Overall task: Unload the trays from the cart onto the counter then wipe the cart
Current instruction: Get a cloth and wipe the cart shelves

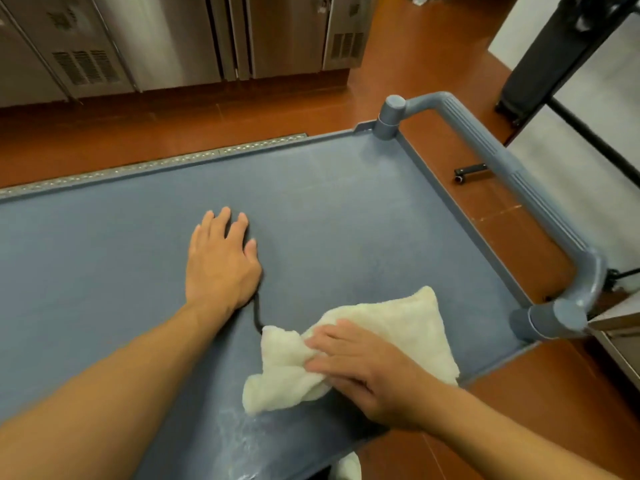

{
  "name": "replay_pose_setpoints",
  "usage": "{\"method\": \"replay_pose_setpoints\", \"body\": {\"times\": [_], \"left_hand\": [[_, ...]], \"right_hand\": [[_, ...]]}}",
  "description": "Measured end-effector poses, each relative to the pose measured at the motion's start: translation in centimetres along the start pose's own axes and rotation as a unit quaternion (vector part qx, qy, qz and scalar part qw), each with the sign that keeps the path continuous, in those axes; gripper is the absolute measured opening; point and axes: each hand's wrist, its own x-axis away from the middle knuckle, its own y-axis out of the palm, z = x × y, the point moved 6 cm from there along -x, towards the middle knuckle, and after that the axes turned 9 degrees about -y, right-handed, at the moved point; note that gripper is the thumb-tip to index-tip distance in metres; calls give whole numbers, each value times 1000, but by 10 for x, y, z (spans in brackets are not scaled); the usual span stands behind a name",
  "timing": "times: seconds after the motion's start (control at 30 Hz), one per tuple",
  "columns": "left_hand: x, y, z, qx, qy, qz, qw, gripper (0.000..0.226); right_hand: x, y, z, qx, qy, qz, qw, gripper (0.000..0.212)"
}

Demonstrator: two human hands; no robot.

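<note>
Cart [329,202] top shelf fills the middle of the frame, no trays on it in view, so unloading looks done and this is the wipe step.

Right hand [363,368], lower right of frame: fingers [332,336] straight and lying flat on the white cloth [391,323], pressing it onto the shelf, not gripping. Flat palm makes sense: spreads pressure and keeps the cloth dragging with the hand. The cloth is bunched at its left end and spread flat toward the right corner of the shelf, near the handle post.

Left hand [221,261], centre-left of frame: fingers spread apart, palm down on the bare blue shelf, holding nothing. Likely bracing, both to steady the body and to keep the wheeled cart from rolling under the wiping push.

Wet streak [242,438] at the lower edge of the shelf, just below the cloth, suggests that strip is already wiped. The far half toward the upper left looks dry, so probably still to do.

Grey push handle [502,157] runs along the right side of the frame. Stainless cabinet fronts [173,39] along the top, beyond the red floor; the counter top itself isn't in view.

Risk: the raised rim and corners are easy to miss with a flat palm.
</note>
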Motion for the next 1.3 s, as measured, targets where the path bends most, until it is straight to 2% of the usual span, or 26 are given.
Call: {"method": "replay_pose_setpoints", "body": {"times": [0.1, 0.2, 0.27, 0.33, 0.4, 0.43, 0.47, 0.57, 0.6, 0.67, 0.73, 0.83, 0.97, 1.07, 1.1, 1.17, 1.23, 1.3], "left_hand": [[5, -1, -2, 7, 15, -11, 1000, 53], [6, 0, -4, 7, 21, -11, 1000, 54], [4, 4, -4, 9, 24, -8, 1000, 54], [1, 7, -1, 12, 23, -3, 1000, 54], [-5, 10, 4, 13, 21, 1, 1000, 53], [-9, 10, 6, 14, 22, 3, 1000, 52], [-12, 9, 8, 16, 23, 6, 1000, 51], [-18, 7, 4, 16, 29, 12, 999, 49], [-18, 7, 1, 14, 35, 15, 999, 49], [-14, 7, -2, 17, 44, 16, 999, 48], [-8, 8, -2, 21, 49, 15, 998, 48], [-3, 9, 1, 34, 44, 7, 998, 55], [6, 11, 8, 80, 33, -11, 996, 69], [7, 15, 6, 171, 4, -15, 985, 74], [5, 12, 7, 213, -1, -10, 977, 78], [3, 5, 4, 301, -33, -4, 953, 79], [2, 2, -2, 385, -77, -20, 919, 75], [3, -2, -13, 445, -95, -26, 890, 74]], "right_hand": [[3, -9, 9, -9, -29, -18, 999, 32], [4, -50, 76, 24, 85, 59, 994, 38], [6, -98, 137, 62, 190, 158, 967, 34], [1, -137, 188, 84, 302, 243, 918, 28], [-17, -147, 206, 87, 392, 300, 865, 29], [-30, -138, 200, 97, 401, 302, 859, 31], [-43, -119, 182, 100, 375, 286, 876, 31], [-47, -44, 75, 44, 136, 156, 977, 29], [-31, -31, 47, 17, 76, 97, 992, 30], [9, -34, 33, -9, 21, 21, 1000, 30], [41, -62, 67, 25, 66, 31, 997, 32], [54, -120, 143, 115, 213, 142, 960, 36], [1, -152, 219, 140, 286, 212, 924, 31], [-61, -148, 215, 126, 308, 265, 905, 24], [-79, -134, 192, 118, 283, 259, 916, 20], [-101, -82, 122, 96, 153, 206, 962, 21], [-89, -28, 48, 41, 41, 109, 992, 27], [-51, 2, 4, 11, -30, 3, 999, 22]]}}
